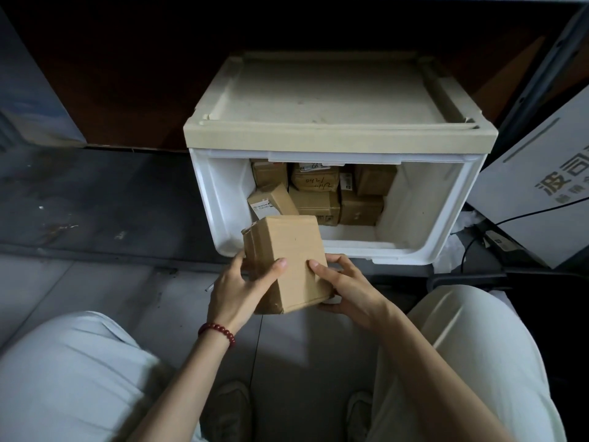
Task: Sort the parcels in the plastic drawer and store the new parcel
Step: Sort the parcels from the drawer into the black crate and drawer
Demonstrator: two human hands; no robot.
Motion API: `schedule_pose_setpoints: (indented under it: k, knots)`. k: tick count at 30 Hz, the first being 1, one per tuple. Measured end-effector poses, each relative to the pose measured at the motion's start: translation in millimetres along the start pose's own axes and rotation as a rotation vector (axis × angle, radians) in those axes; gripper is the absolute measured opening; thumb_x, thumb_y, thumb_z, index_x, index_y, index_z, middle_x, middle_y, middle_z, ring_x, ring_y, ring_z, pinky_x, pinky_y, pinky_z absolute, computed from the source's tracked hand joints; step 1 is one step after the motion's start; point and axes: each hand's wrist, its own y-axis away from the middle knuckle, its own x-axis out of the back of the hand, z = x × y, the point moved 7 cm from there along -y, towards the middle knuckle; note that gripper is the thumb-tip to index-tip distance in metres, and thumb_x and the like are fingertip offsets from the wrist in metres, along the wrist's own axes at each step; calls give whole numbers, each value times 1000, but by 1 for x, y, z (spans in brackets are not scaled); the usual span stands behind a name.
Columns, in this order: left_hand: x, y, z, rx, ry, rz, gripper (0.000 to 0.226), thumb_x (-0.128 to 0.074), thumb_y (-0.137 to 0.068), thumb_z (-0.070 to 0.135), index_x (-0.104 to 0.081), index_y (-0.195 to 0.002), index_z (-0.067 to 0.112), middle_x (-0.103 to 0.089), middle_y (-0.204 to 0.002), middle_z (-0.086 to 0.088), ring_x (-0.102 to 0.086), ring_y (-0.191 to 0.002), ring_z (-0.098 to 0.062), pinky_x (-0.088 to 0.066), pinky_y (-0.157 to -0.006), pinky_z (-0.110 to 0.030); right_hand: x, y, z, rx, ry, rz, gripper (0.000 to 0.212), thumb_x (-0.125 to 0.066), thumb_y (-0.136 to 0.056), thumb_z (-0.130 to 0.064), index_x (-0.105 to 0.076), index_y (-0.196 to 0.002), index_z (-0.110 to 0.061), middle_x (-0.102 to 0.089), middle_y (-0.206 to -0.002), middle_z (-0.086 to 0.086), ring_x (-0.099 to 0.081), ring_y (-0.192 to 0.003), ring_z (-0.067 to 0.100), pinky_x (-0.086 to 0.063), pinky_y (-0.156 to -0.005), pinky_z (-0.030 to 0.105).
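A plain brown cardboard parcel (288,250) hangs in front of the pulled-out white plastic drawer (446,224). My left hand (239,291) grips its left side, thumb across the front face. My right hand (347,288) grips the right lower corner, fingers curled behind it. Inside the drawer several brown parcels (318,193) are stacked toward the back and left. One small labelled parcel (271,200) lies tilted at the front left. The drawer's front right floor is bare.
The drawer slides out of a beige plastic cabinet (334,97) standing on the floor against a dark wall. A large white printed box (541,186) leans at the right, with a black cable (478,231) beside it. My knees frame the tiled floor below.
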Motion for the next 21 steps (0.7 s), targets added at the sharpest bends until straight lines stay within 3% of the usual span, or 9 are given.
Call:
schedule_pose_setpoints:
  k: [2,4,6,9,11,15,18,21]
  knots:
    - [2,-1,0,-9,39,17,88,-52,-48,87,-48,-125,45,-59,-103,18,-59,-104,-15,-53,-86,-38,3,-1,-2,2,-17,18,41,-66,-87,-42,-53,-118,-18,-56,-124,7,-54,-116,25,-55,-81,39]
    - [1,-1,0,0,129,9,85,-58,-54,80,-40,-131,47,-59,-99,20,-60,-98,-11,-55,-78,-35,8,-2,-3,-13,-50,28,51,-68,-82,-49,-54,-121,-19,-57,-125,5,-54,-118,25,-52,-87,40]
    - [-1,-1,1,6,232,-14,75,-62,-60,73,-34,-127,54,-63,-99,17,-62,-93,-9,-59,-73,-43,9,-3,0,-64,-55,-4,64,-71,-73,-57,-56,-123,-21,-58,-125,6,-56,-116,25,-47,-97,45]
    - [-2,-1,1,1,257,-27,57,-60,-66,69,-34,-115,61,-65,-94,15,-62,-88,-5,-59,-73,-48,5,2,4,-138,-32,-77,64,-70,-69,-60,-58,-119,-21,-60,-122,8,-57,-114,27,-39,-105,49]
    - [-3,0,4,-3,246,-29,46,-61,-71,70,-36,-109,62,-63,-92,15,-61,-87,-5,-58,-72,-44,4,2,5,-143,-26,-83,67,-73,-65,-60,-59,-118,-20,-62,-122,9,-58,-114,26,-41,-104,47]
    - [-8,2,7,-3,151,-16,32,-55,-89,54,-34,-113,50,-58,-93,16,-59,-87,-6,-53,-68,-30,1,3,-2,-57,-46,-101,62,-76,-68,-55,-64,-116,-18,-70,-112,6,-64,-108,21,-52,-95,39]
    - [-12,0,1,37,108,-46,49,-62,-76,66,-43,-116,46,-59,-102,18,-59,-99,-12,-50,-85,-32,-1,5,-3,-18,-31,-114,64,-75,-74,-51,-58,-125,-16,-66,-119,7,-62,-111,22,-56,-87,37]
    - [-12,0,-4,81,99,-63,95,-57,-45,88,-47,-126,39,-59,-117,11,-57,-109,-16,-49,-95,-41,-5,6,-3,-11,-14,-139,68,-76,-72,-42,-52,-130,-16,-61,-124,10,-60,-113,25,-56,-81,35]
